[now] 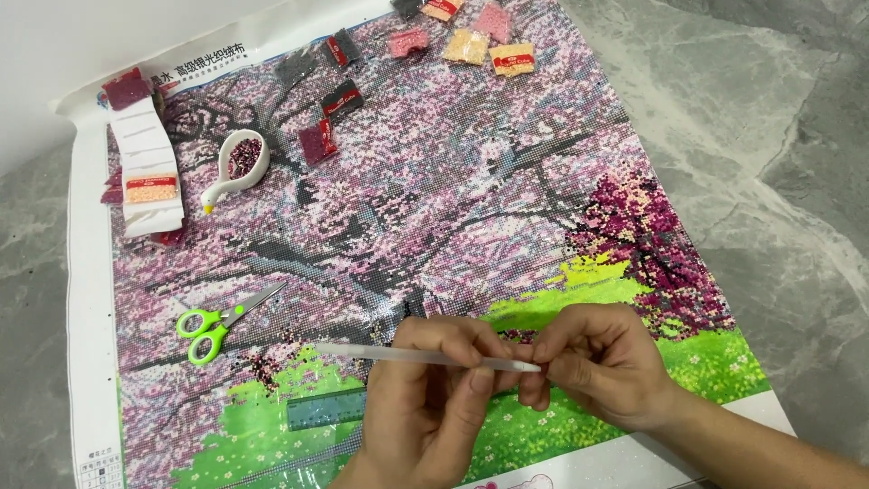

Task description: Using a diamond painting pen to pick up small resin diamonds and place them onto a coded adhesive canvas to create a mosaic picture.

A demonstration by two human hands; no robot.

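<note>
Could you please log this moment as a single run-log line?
left hand: holds white drill pen | right hand: pinches pen tip | surface: diamond painting canvas | nearby: green scissors, white bead tray, bead packets

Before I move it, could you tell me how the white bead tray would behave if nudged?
The white tray looks light and smooth, so it would probably slide on the canvas. It is open-topped and holds loose beads, which could spill.
</note>
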